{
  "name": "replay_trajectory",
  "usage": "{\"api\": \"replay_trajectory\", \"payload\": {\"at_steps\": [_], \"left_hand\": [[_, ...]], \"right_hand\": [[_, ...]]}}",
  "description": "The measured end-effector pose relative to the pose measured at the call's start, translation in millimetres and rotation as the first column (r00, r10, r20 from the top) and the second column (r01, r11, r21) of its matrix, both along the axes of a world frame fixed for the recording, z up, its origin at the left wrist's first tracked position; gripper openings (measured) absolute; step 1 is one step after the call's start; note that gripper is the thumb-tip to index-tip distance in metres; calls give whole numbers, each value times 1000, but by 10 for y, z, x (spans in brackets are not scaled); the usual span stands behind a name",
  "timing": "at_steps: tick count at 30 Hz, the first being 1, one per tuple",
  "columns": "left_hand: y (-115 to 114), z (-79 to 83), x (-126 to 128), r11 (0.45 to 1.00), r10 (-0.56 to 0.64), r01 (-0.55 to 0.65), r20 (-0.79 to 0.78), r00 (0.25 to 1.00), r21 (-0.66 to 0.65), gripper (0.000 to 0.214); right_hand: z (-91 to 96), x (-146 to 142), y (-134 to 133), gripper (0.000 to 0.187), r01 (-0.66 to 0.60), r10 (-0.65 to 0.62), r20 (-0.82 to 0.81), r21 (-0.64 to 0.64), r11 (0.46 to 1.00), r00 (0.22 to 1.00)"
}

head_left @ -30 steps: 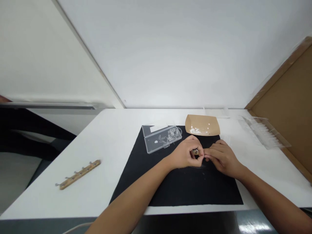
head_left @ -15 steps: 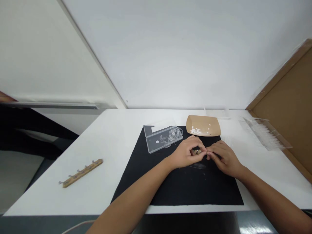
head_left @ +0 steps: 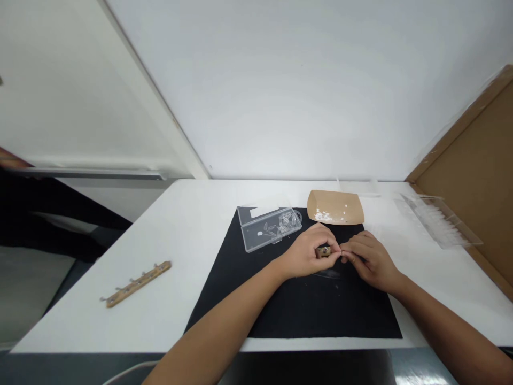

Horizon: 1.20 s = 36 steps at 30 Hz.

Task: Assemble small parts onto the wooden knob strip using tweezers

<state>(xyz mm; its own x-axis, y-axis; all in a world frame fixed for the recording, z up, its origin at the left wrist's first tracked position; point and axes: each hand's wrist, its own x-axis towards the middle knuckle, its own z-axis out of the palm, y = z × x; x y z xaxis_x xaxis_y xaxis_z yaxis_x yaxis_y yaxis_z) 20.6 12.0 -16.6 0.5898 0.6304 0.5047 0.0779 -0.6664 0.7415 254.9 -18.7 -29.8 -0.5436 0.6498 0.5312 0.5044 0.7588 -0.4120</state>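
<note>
Left hand (head_left: 303, 254): my fingertips pinched closed; on what, unclear.
Right hand (head_left: 371, 262): pinched just beside, likewise.
Brown piece (head_left: 323, 252): within my left finger-loop; probably light, stiff; edge grip.

Table (head_left: 168, 224): smooth white surface, low sheen. Mat (head_left: 296, 313): black, matt, cloth-like. Open case (head_left: 251, 240): clear, glossy plastic; loose pieces (head_left: 286, 221) inside likewise clear and shiny. Tray (head_left: 334, 199): brown, matt paperboard. Rack (head_left: 134, 287): wood, with metallic-looking pegs (head_left: 156, 266). Small block (head_left: 320, 253): wood-like, with a bright, metallic-looking fitting (head_left: 325, 249). Side panel (head_left: 473, 160): matt brown cardboard. Wall (head_left: 300, 107): smooth, white, matt.
</note>
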Motion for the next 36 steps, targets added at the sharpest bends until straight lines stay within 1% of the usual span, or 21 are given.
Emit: {"api": "replay_trajectory", "payload": {"at_steps": [3,9,14,17,20,24,28,32,36], "left_hand": [[-7,-4,12,997,20,-20,-2,1000,76,13],[-41,24,13,997,39,-36,-36,999,72,12],[-53,10,21,994,53,-51,-19,998,101,6],[-52,-7,31,988,75,-72,-21,997,140,5],[-45,-30,41,971,102,-97,-14,995,219,5],[-20,-74,49,932,130,-130,24,991,338,5],[-4,-102,55,900,146,-159,65,987,406,2],[-6,-108,68,894,139,-157,75,988,419,4],[-22,-88,72,913,117,-151,111,987,379,6]], "right_hand": [[2,3,1,14,4,-4,-7,-6,1000,1000],[3,-3,1,14,1,-2,-28,-10,1000,1000],[-4,-8,6,11,4,-3,-10,20,1000,1000],[-6,-8,10,11,-6,6,-10,28,1000,1000],[1,-10,9,10,2,-2,-14,34,999,1000],[14,-16,0,9,16,-16,-23,30,999,1000],[7,-17,0,7,26,-25,-27,49,998,999],[-20,-8,12,9,30,-29,-11,85,996,1000],[-38,-1,20,8,30,-30,-4,109,994,1000]]}}
